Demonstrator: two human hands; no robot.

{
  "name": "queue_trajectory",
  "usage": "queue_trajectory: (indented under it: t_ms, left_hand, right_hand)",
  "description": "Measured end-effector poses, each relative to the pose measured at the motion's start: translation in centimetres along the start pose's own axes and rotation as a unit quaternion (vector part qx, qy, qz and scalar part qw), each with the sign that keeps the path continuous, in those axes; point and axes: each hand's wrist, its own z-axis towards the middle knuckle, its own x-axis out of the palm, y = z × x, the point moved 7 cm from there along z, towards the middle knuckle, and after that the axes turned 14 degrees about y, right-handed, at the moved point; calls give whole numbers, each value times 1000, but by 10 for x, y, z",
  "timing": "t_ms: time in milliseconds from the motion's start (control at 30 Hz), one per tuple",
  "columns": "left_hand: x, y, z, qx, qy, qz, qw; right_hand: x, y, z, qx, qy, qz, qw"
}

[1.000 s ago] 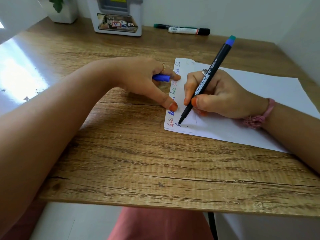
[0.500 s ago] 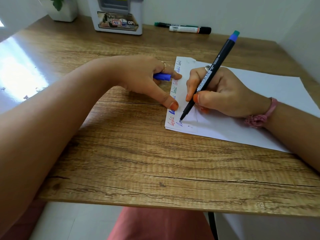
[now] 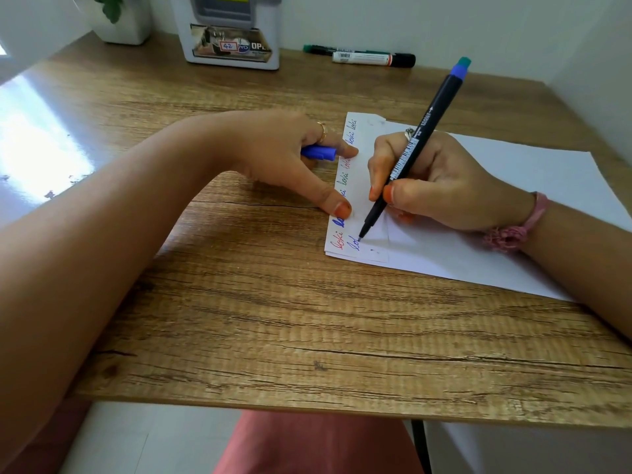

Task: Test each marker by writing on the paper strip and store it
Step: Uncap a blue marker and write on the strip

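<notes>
Our right hand (image 3: 441, 179) pinches the black marker (image 3: 415, 145) between thumb and forefinger, its fine tip touching the paper strip (image 3: 362, 172) near the strip's lower end, where a blue word is only partly written. The barrel leans up and away from us, ending in a blue band with a teal tip. Our left hand (image 3: 294, 159) does two jobs: its fingers curl round the blue cap (image 3: 318, 153), and its thumb presses down on the strip's left edge to pin it flat.

The strip lies along the left edge of a larger white sheet (image 3: 513, 200) on the wooden table (image 3: 239, 302). Down its length we read a run of short handwritten words in several colours, red, green and blue among them, so we judge that several markers have already had their test. The present one is mid-word, starting what looks like a second column.

What is left, as far as we can tell: finish this word, cap the marker, and put it away. Two more markers (image 3: 362, 57) lie at the far edge of the table beside a white box (image 3: 232, 53); whether they are tested or waiting we cannot tell. A white pot (image 3: 123, 25) with a plant stands further left.
</notes>
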Motion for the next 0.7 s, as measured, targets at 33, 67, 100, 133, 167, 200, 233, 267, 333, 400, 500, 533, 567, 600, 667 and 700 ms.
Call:
queue_trajectory:
  t_ms: [33, 67, 100, 133, 167, 200, 233, 267, 333, 400, 500, 533, 567, 600, 667, 700]
  left_hand:
    - [0, 1, 0, 1, -1, 1, 1000]
    - [0, 0, 0, 2, -1, 3, 1000]
    - [0, 1, 1, 2, 0, 3, 1000]
    - [0, 2, 1, 4, 1, 2, 1000]
    - [0, 2, 2, 5, 3, 2, 1000]
    - [0, 2, 2, 6, 4, 3, 1000]
    - [1, 2, 2, 7, 4, 5, 1000]
    - [0, 2, 2, 7, 4, 6, 1000]
    - [0, 1, 2, 6, 4, 6, 1000]
    - [0, 1, 3, 7, 5, 6, 1000]
    - [1, 3, 4, 7, 9, 2, 1000]
    - [1, 2, 4, 7, 9, 0, 1000]
    - [1, 2, 4, 6, 9, -1, 1000]
    - [0, 2, 4, 7, 7, 1, 1000]
    - [0, 2, 4, 5, 5, 6, 1000]
    - [0, 2, 4, 5, 6, 7, 1000]
  right_hand:
    - [0, 0, 0, 0, -3, -1, 1000]
    - [-1, -1, 1, 1, -8, 1, 1000]
    - [-1, -2, 1, 0, -11, 5, 1000]
    - [-1, -2, 1, -2, -11, 7, 1000]
    - [-1, -2, 1, -3, -9, 6, 1000]
    - [-1, -2, 1, -3, -6, 4, 1000]
    - [0, -2, 0, -3, -3, 2, 1000]
    - [0, -1, 0, -3, -2, -1, 1000]
    - [-1, -1, 0, -3, -7, -4, 1000]
    - [-2, -1, 0, -3, -14, -6, 1000]
    - [-2, -1, 0, -3, -15, -7, 1000]
    - [-2, -1, 0, -3, -13, -7, 1000]
    - [-2, -1, 0, -5, -13, -7, 1000]
    - [-3, -1, -1, -6, -14, -7, 1000]
    - [-3, -1, 0, -6, -20, -4, 1000]
    - [-4, -2, 0, -4, -24, -1, 1000]
